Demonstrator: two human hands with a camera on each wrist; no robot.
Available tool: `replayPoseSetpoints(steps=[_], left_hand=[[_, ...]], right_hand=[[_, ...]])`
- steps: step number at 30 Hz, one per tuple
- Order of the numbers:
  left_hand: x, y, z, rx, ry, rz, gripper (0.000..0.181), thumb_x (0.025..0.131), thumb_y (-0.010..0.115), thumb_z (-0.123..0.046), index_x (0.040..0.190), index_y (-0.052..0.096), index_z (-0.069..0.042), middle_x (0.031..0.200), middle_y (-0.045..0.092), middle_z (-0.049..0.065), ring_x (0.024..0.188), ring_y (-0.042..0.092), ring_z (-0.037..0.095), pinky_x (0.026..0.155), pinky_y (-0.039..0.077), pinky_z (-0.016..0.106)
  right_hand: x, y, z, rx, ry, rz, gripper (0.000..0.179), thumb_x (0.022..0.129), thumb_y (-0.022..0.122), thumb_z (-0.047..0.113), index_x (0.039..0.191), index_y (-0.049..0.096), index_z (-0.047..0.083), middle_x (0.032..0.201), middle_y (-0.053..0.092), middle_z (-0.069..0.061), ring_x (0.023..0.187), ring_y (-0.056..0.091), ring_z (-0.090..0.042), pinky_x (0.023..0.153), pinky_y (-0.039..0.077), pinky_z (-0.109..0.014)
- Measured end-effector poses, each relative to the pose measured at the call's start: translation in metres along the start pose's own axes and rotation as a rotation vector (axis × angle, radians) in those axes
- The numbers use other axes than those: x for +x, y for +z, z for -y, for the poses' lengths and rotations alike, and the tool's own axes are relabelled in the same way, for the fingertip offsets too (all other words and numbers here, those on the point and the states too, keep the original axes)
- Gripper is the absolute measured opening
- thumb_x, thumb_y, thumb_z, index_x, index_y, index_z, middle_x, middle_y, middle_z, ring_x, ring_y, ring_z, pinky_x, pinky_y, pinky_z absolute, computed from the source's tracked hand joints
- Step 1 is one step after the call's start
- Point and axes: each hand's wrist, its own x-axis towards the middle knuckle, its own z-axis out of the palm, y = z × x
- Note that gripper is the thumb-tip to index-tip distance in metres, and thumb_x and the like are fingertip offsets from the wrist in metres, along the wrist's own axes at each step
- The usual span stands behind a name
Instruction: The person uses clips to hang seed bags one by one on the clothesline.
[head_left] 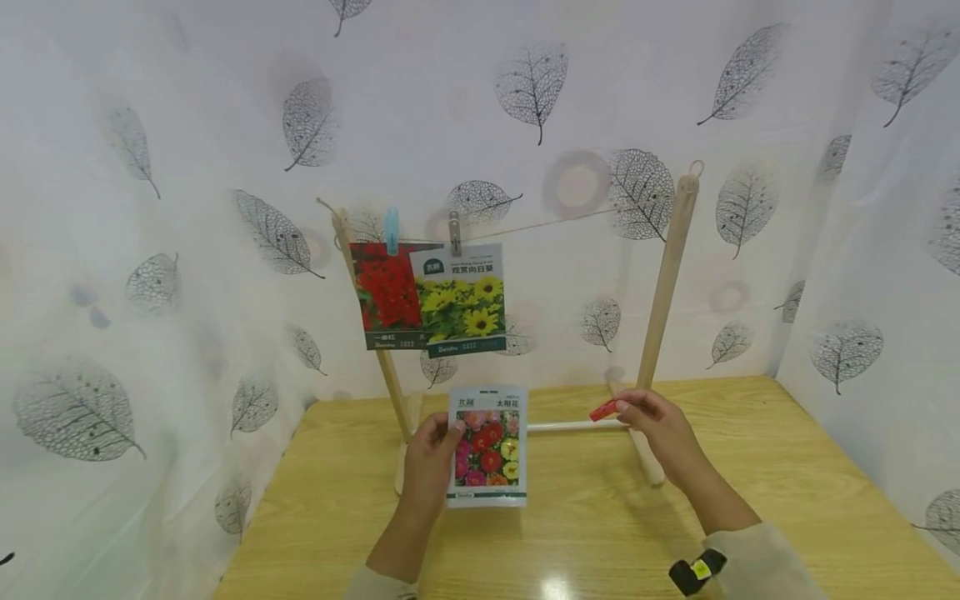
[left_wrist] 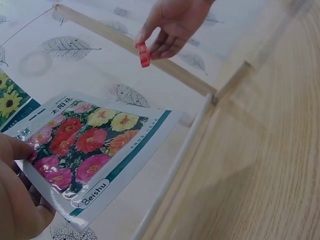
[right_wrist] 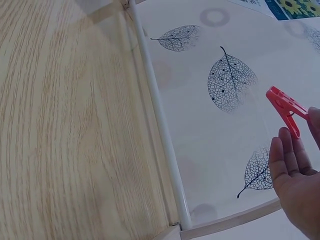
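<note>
My left hand (head_left: 431,458) pinches the left edge of a seed packet (head_left: 489,450) printed with red, pink and yellow flowers, thumb on its front. The left wrist view shows the same packet (left_wrist: 90,150) tilted. To the right, my right hand (head_left: 660,429) holds a red clothespin (head_left: 603,410) between thumb and fingers. In the right wrist view the clothespin (right_wrist: 285,107) points away from the fingertips. Above the left hand, a red-flower packet (head_left: 386,292) and a sunflower packet (head_left: 468,304) hang from a string, overlapping, under a blue clothespin (head_left: 392,232) and a grey-brown clothespin (head_left: 454,233).
The string (head_left: 555,223) runs between a left wooden post (head_left: 393,392) and a right wooden post (head_left: 670,275). A white bar (head_left: 570,426) joins them low down. Everything stands on a wood-grain table (head_left: 585,517) before a leaf-print curtain (head_left: 540,333).
</note>
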Motion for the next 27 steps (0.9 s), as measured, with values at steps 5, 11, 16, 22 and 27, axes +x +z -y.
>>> replayPoseSetpoints(steps=[5, 11, 16, 22, 27], left_hand=[[0.000, 0.000, -0.002, -0.004, 0.001, 0.010, 0.033, 0.101, 0.062, -0.032, 0.120, 0.062, -0.005, 0.110, 0.065, 0.012, 0.091, 0.066, 0.019, 0.076, 0.058, 0.026], [0.000, 0.001, -0.003, -0.013, 0.003, 0.003, 0.033, 0.100, 0.063, -0.032, 0.120, 0.062, -0.006, 0.112, 0.066, 0.012, 0.093, 0.066, 0.018, 0.078, 0.059, 0.026], [0.001, 0.002, -0.004, -0.048, 0.011, -0.005, 0.034, 0.100, 0.063, -0.030, 0.122, 0.061, -0.004, 0.115, 0.065, 0.012, 0.095, 0.066, 0.016, 0.080, 0.058, 0.025], [0.002, 0.003, -0.004, -0.041, 0.023, -0.016, 0.035, 0.100, 0.064, -0.031, 0.121, 0.061, -0.003, 0.115, 0.065, 0.013, 0.094, 0.066, 0.017, 0.079, 0.058, 0.025], [0.003, 0.005, -0.004, -0.024, 0.013, -0.030, 0.034, 0.099, 0.065, -0.033, 0.119, 0.063, -0.006, 0.114, 0.067, 0.012, 0.094, 0.066, 0.017, 0.079, 0.058, 0.025]], right_hand=[[0.002, -0.001, 0.004, -0.016, -0.018, -0.004, 0.036, 0.103, 0.060, 0.025, 0.123, 0.060, -0.005, 0.104, 0.070, 0.016, 0.100, 0.067, -0.002, 0.090, 0.053, -0.018], [0.004, -0.002, 0.005, 0.045, -0.046, 0.006, 0.035, 0.103, 0.059, 0.019, 0.126, 0.057, -0.008, 0.106, 0.069, 0.015, 0.101, 0.068, -0.004, 0.090, 0.054, -0.018], [0.004, -0.002, 0.009, 0.097, -0.071, 0.027, 0.031, 0.103, 0.058, 0.015, 0.124, 0.058, -0.007, 0.107, 0.069, 0.011, 0.104, 0.066, -0.003, 0.089, 0.055, -0.019], [0.006, -0.002, 0.015, 0.088, -0.050, 0.014, 0.033, 0.103, 0.059, 0.017, 0.124, 0.058, -0.008, 0.108, 0.069, 0.013, 0.105, 0.065, 0.001, 0.091, 0.054, -0.018], [0.009, -0.003, 0.021, 0.052, -0.026, -0.007, 0.032, 0.102, 0.061, 0.021, 0.122, 0.060, -0.004, 0.108, 0.069, 0.018, 0.102, 0.066, 0.000, 0.093, 0.051, -0.015]])
